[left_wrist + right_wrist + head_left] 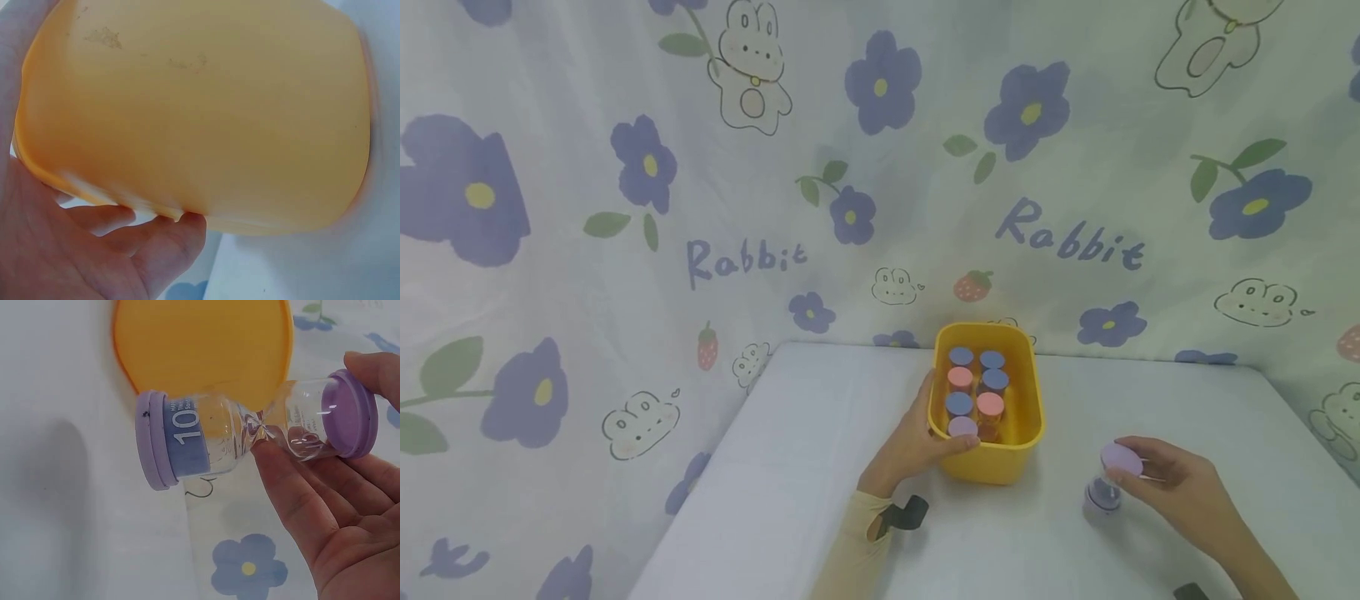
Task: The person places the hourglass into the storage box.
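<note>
My left hand grips the near left side of a yellow plastic bin, its thumb over the rim. In the left wrist view its curled fingers press against the bin wall. Several hourglasses with blue, pink and purple caps stand inside the bin. Right of it, my right hand holds a clear hourglass with purple caps, thumb on the upper cap and fingers along the glass. A blue label on its lower bulb reads 10. Whether its lower cap touches the table I cannot tell.
The bin stands on a white table near its back edge. Behind hangs a pale curtain printed with flowers and rabbits, which also runs along the left side. A dark strap sits on the left wrist.
</note>
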Tool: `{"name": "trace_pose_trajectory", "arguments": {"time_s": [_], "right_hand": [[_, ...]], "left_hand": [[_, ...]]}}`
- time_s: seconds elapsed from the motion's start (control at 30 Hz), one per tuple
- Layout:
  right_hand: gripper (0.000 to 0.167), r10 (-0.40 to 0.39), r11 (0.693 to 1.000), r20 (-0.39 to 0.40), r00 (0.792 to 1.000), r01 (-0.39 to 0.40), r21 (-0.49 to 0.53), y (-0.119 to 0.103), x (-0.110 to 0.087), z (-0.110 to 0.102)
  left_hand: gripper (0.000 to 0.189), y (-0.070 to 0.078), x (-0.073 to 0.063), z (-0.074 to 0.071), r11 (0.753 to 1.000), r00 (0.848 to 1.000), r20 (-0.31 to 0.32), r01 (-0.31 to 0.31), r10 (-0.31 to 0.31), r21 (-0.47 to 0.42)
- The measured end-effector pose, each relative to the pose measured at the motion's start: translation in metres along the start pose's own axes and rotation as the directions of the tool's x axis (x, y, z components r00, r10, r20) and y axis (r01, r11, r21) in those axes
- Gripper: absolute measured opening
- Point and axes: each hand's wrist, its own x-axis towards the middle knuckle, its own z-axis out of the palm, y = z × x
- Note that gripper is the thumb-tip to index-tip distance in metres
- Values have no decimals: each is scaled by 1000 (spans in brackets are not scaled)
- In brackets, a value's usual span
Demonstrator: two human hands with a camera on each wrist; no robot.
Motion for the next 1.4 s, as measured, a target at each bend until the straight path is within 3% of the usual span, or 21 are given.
{"name": "trace_pose_trajectory", "arguments": {"time_s": [0.27, 0.67, 1.4], "right_hand": [[46, -49, 999, -24, 999, 49, 12, -5, 3, -1], [60, 56, 998, 41, 998, -55, -35, -11, 6, -2], [54, -46, 998, -13, 999, 46, -40, -28, 18, -3]], "left_hand": [[112, 1, 0, 0, 1000, 1000, 3, 13, -13, 6], [114, 0, 0, 1, 1000, 1000, 3, 7, -7, 9], [112, -1, 0, -1, 1000, 1000, -1, 3, -3, 10]]}}
